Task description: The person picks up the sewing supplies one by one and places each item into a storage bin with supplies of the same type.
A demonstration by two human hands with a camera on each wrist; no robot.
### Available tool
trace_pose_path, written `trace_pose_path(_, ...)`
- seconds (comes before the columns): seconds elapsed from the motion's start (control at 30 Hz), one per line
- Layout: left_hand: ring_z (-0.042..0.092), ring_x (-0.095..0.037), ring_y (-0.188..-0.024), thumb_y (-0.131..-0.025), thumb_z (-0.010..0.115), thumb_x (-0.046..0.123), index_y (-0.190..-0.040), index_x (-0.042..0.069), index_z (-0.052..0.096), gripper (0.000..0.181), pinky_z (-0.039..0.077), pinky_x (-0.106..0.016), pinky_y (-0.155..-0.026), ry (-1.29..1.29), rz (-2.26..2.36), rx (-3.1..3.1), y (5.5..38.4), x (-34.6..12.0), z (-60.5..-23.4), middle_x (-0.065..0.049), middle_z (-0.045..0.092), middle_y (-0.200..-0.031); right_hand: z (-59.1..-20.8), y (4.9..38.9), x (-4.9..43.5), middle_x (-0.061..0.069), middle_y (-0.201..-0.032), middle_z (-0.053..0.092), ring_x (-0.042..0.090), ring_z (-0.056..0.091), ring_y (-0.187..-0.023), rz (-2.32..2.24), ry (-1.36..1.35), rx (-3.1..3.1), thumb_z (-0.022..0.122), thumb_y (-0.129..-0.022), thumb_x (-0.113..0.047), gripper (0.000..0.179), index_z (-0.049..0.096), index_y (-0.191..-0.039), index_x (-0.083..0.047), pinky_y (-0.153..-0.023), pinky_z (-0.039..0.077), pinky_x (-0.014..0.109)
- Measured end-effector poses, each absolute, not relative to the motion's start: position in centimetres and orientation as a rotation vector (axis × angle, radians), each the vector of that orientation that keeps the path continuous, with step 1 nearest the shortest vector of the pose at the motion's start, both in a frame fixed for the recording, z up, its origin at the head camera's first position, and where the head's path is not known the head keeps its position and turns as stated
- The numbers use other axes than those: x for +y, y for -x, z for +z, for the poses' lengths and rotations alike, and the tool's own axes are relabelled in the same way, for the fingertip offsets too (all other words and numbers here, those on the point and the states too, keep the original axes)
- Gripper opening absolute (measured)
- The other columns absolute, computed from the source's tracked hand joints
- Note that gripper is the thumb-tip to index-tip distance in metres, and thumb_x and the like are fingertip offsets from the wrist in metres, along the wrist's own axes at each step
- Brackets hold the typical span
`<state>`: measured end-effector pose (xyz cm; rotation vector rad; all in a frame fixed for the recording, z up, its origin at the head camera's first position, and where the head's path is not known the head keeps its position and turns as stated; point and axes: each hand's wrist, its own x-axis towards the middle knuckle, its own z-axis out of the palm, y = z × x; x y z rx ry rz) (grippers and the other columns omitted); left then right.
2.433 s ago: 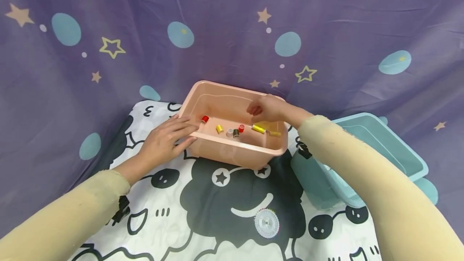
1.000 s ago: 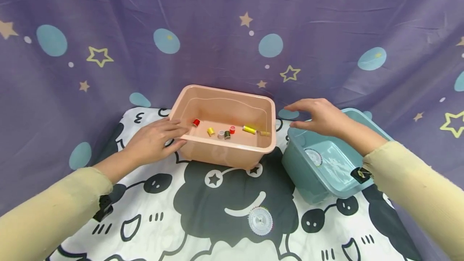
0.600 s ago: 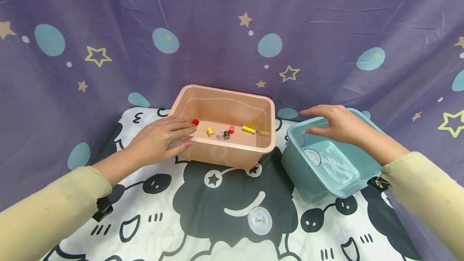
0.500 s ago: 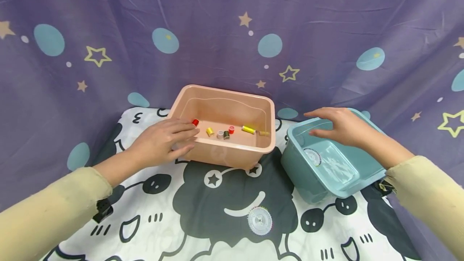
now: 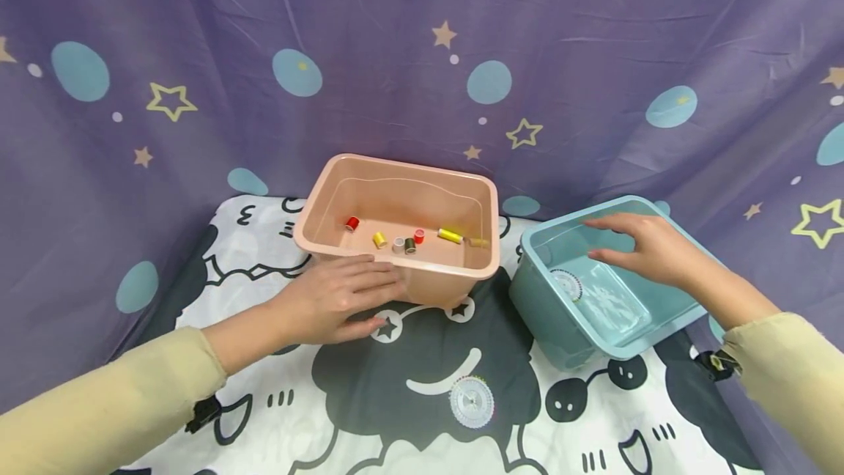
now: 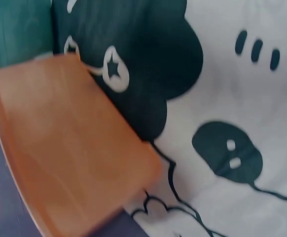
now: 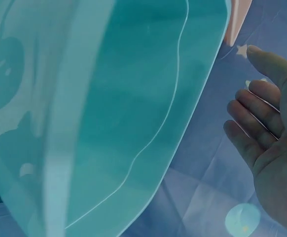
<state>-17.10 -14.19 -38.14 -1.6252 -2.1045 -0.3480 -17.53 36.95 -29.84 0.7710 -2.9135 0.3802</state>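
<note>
My left hand (image 5: 339, 299) reaches over the near left side of the peach plastic bin (image 5: 395, 264), fingers stretched out and holding nothing; whether it touches the bin I cannot tell. Several small thread spools lie on that bin's floor: a red spool (image 5: 352, 223), a yellow spool (image 5: 379, 240), a white spool (image 5: 398, 245), a dark spool (image 5: 409, 245), another red spool (image 5: 419, 236) and a longer yellow spool (image 5: 450, 236). My right hand (image 5: 649, 244) hovers over the teal plastic bin (image 5: 550, 314), thumb apart from loosely bent fingers, with nothing in it. Inside the teal bin lies a round pin wheel (image 5: 565, 285).
Another round pin wheel (image 5: 472, 402) with coloured pinheads lies on the black and white cartoon cloth (image 5: 369, 387), in front of the bins. Behind them hangs a purple curtain (image 5: 395, 57) with stars and blue ovals.
My right hand has left the peach bin and moved right over the teal bin. My left hand has come off the peach bin's left rim and shifted right and nearer. The spools have stayed put.
</note>
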Motion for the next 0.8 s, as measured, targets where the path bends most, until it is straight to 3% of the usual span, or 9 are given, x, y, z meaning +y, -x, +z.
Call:
trace_pose_path(0.33, 0.068, -0.026, -0.130, -0.089, 0.087, 0.040, -0.137, 0.013, 0.074, 0.057, 0.056, -0.042, -0.112, 1.687, -0.342, -2.079, 15.7, -11.4, -40.2, -0.005, 0.074, -0.136, -30.8, 15.7, 39.2, 0.018, -0.136, 0.071, 0.044, 0.066, -0.125, 0.386, -0.586, -3.017, 0.085, -0.094, -0.028, 0.053, 0.070, -0.140, -0.009, -0.098, 0.055, 0.066)
trace_pose_path(0.8, 0.064, -0.023, -0.136, -0.100, 0.075, 0.044, -0.142, 0.017, 0.071, 0.050, 0.051, -0.042, -0.117, 1.843, -0.399, -2.207, 14.2, -9.3, -43.5, -0.003, 0.072, -0.138, -32.9, 13.3, 42.2, 0.023, -0.135, 0.071, 0.048, 0.068, -0.117, 0.398, -0.435, -3.005, 0.085, -0.094, -0.027, 0.050, 0.071, -0.138, -0.007, -0.086, 0.057, 0.065)
